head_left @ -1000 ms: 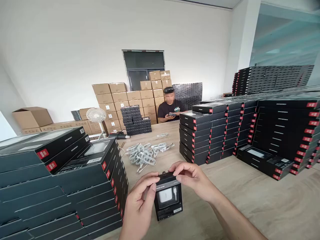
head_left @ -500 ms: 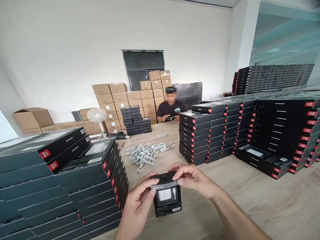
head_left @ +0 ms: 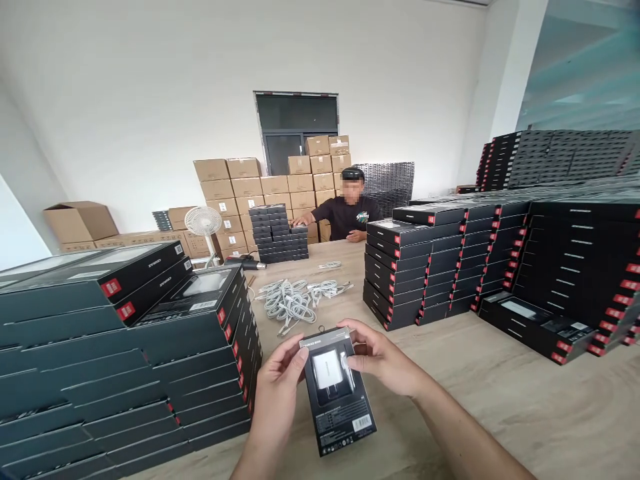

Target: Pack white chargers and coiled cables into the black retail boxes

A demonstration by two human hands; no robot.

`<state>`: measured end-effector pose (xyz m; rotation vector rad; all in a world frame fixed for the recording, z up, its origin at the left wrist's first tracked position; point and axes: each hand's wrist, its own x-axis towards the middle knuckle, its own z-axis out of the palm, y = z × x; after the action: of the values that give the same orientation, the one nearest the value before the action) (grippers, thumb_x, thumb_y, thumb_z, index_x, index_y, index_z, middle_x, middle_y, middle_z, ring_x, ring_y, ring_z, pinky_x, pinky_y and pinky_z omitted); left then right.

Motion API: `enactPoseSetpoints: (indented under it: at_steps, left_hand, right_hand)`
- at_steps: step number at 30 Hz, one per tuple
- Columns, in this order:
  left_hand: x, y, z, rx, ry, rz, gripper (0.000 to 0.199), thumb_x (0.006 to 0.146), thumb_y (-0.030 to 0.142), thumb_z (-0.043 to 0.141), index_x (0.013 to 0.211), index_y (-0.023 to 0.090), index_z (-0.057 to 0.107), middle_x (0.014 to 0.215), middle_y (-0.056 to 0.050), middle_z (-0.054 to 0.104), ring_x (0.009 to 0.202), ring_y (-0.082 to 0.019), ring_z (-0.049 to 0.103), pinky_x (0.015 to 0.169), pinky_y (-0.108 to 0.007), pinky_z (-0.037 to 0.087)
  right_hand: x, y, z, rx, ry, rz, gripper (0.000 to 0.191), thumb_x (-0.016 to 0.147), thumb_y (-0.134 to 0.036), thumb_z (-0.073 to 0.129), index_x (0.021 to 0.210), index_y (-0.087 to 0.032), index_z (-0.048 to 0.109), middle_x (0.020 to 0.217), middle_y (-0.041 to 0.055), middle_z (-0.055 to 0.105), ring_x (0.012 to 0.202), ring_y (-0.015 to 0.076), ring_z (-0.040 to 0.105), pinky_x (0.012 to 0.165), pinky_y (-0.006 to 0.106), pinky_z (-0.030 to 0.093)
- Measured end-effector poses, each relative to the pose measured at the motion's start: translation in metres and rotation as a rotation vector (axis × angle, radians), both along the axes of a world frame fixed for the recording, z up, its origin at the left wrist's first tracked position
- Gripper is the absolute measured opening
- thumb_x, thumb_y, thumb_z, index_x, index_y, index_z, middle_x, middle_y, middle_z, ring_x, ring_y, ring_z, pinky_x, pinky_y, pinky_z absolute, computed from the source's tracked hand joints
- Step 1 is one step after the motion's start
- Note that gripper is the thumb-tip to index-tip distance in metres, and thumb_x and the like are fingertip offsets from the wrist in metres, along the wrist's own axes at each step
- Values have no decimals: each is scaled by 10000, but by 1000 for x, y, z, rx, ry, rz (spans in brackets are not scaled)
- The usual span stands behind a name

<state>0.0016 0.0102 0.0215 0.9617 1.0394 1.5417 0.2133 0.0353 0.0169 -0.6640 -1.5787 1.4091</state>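
A black retail box (head_left: 341,417) with a clear window is tilted up between my hands, its printed face toward me. Through the window show a white charger plug (head_left: 327,369) and part of a cable. My left hand (head_left: 280,377) grips the box's upper left edge, thumb on the front. Around the upper right side is my right hand (head_left: 383,357), its thumb lying over the window's edge. Beyond the box a heap of light grey cables (head_left: 290,300) lies on the table (head_left: 440,393).
Stacks of black boxes rise at my left (head_left: 120,367) and along the right (head_left: 400,267). Across the table sits a co-worker (head_left: 353,210), one hand at a smaller box stack (head_left: 283,247). A white fan (head_left: 203,221) and cardboard cartons (head_left: 245,170) stand behind.
The box has tipped back, so its whole front face now shows. My hands have slid down its sides. The co-worker's arm has reached out to the small stack.
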Motion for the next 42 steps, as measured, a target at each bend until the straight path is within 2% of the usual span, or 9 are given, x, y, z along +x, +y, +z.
enactPoseSetpoints:
  at_steps: [8,15,19,23,26,30,36,39,42]
  left_hand:
    - [0,4,-2,-50,-188,34,553,631,415,877,1105,181,714,1137,-103,736,966,-206,690,805,-302,572]
    - [1,0,-9,-28,-399,5,666,713,521,785,1287,245,587,1206,-119,704,1048,-251,696,892,-367,534]
    - [-1,6,-28,-148,-235,-8,642,635,576,776,1123,181,640,1112,-130,702,985,-252,697,814,-333,523]
    - [-3,10,-39,-148,-103,-29,637,538,646,765,958,180,650,1016,-95,682,899,-227,675,731,-300,492]
    - [-4,9,-43,-146,-27,-53,596,530,671,735,861,186,634,898,-59,659,843,-211,647,693,-288,462]
    - [-4,8,-49,-123,113,-101,443,595,606,697,726,197,589,713,-14,590,719,-194,589,625,-289,425]
    - [5,5,-55,-46,326,-124,75,687,265,662,737,208,660,786,-24,678,799,-204,608,787,-303,421]
    - [10,1,-54,-56,596,-115,166,722,182,591,838,217,704,821,-34,703,807,-213,632,776,-308,405]
    - [13,-3,-51,-53,818,-109,233,762,170,533,900,224,713,827,-36,706,810,-214,645,758,-309,402]
  right_hand:
    - [6,-5,7,-103,-47,55,882,796,-384,769,1537,-382,291,1146,38,615,859,170,615,686,280,484]
    - [-1,-13,12,-133,166,-147,750,773,-381,776,1454,-314,471,1131,47,723,971,238,674,866,373,506]
    - [-27,-2,68,-213,328,-322,617,807,-398,711,1393,-315,539,1265,30,699,1059,253,684,860,369,548]
    - [-99,12,150,-119,309,-193,550,791,-364,713,1313,-230,607,1180,71,725,981,248,702,784,353,586]
    - [-150,22,182,-100,50,-124,490,812,-467,708,1221,-201,655,1009,97,733,711,192,689,557,299,571]
    - [-152,30,152,-64,-230,-272,457,813,-578,678,1052,-189,702,885,74,662,550,127,604,393,216,435]
    - [-63,22,56,-31,-308,-336,489,694,-587,757,910,-149,725,726,31,614,566,142,575,439,238,424]
    - [-53,5,58,140,-349,-466,512,761,-617,691,1009,-170,730,902,103,679,804,242,649,586,327,539]
    - [-83,-11,99,452,-364,-449,479,887,-516,618,1307,-286,609,1361,102,579,1228,294,551,954,437,521]
